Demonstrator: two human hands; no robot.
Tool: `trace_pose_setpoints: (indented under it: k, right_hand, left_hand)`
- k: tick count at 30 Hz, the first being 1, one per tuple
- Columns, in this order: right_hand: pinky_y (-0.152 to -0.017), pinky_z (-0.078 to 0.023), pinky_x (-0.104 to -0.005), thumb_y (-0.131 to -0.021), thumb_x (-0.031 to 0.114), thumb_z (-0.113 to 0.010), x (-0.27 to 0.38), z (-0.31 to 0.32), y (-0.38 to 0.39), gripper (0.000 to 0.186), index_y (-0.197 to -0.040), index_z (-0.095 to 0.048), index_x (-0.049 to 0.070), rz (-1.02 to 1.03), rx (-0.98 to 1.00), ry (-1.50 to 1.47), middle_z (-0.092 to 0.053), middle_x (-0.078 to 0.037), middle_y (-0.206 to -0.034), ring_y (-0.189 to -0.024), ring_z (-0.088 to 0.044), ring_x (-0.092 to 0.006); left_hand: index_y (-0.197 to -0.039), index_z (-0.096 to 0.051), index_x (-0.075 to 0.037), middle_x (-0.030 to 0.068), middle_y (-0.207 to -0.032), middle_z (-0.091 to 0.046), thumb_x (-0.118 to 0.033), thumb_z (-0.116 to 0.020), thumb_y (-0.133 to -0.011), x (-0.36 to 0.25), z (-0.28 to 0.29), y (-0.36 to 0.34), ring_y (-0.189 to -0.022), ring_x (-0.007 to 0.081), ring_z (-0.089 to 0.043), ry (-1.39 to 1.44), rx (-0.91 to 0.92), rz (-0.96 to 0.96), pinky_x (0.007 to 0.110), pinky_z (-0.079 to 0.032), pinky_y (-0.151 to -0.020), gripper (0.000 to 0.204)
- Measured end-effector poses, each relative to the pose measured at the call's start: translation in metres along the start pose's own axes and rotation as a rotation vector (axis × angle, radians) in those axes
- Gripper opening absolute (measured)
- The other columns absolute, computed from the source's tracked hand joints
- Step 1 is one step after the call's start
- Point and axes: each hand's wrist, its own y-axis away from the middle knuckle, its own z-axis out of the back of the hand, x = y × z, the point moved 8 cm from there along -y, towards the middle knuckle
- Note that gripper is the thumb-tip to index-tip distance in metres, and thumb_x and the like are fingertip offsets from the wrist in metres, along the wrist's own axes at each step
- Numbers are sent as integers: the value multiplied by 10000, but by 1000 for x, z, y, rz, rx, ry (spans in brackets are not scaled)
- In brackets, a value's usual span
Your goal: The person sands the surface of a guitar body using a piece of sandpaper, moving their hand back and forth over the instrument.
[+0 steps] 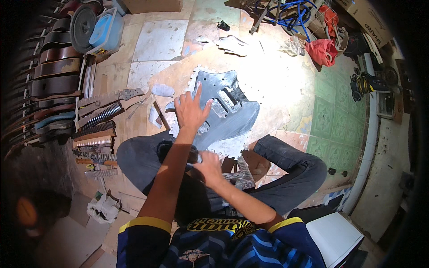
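A grey electric guitar body (232, 121) with cut-out cavities lies on a pale foam mat with a toothed edge (223, 148), in front of my crossed legs. My left hand (191, 109) rests on the left part of the body, fingers spread and holding nothing. Below it, close to my lap, my right hand (208, 166) is closed round a dark brush-like tool (194, 156). My left forearm crosses in front of that tool and hides part of it. A dark, fuzzy-looking end shows on the forearm's other side.
Several guitar bodies (56, 69) stand racked at the far left, with guitar necks (100, 114) on the floor beside them. A blue tub (105, 29) stands at the back left. Red cloth (321, 52) lies at the back right. Sandpaper-like scraps (162, 90) lie near the mat.
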Motion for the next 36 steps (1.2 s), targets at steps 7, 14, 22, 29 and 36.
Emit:
trace_pose_setpoints:
  k: [7, 14, 22, 29, 36]
  right_hand:
    - [-925, -444, -555, -907, 144, -695, -59, 200, -47, 441, -1343, -634, 123, 101, -774, 293, -552, -287, -1277, -1105, -548, -447]
    - [-852, -496, -574, -868, 162, -709, -15, 27, 0, 273, -1141, -711, 157, 358, -359, 219, -651, -295, -1110, -1004, -623, -462]
    - [-1026, -424, -567, -887, 176, -754, -142, 331, -56, 483, -1353, -633, 135, -285, -975, 352, -593, -198, -1267, -1199, -554, -401]
    - [-1073, -452, -459, -898, 137, -751, -114, 352, 32, 516, -1375, -594, 22, 160, -956, -98, -601, -207, -1295, -1229, -584, -342]
    - [-1078, -467, -408, -883, 107, -771, -195, 283, 53, 523, -1349, -584, -38, 40, -929, -400, -631, -215, -1318, -1247, -609, -315]
  left_hand:
    - [-1595, -449, -215, 196, -1152, -626, -598, -567, -973, -10, -1, -5, -1107, 356, -565, 15, 4, 24, 545, -343, -1023, 739]
    - [-1602, -436, -226, 192, -1177, -621, -593, -553, -984, -16, -7, -2, -1126, 348, -557, -21, 40, 12, 546, -324, -1050, 728]
    - [-1591, -445, -189, 200, -1414, -569, -550, -543, -997, -21, -11, -1, -1323, 350, -496, -17, 30, -22, 553, -335, -1095, 703]
    - [-1594, -402, -95, 167, -1673, -340, -519, -538, -1007, -69, -26, 18, -1561, 350, -258, -184, 45, -68, 612, -178, -1247, 737]
    - [-1560, -433, -59, 135, -1661, -368, -494, -557, -992, -228, -73, 62, -1571, 314, -253, -159, 306, -604, 563, -174, -1270, 726]
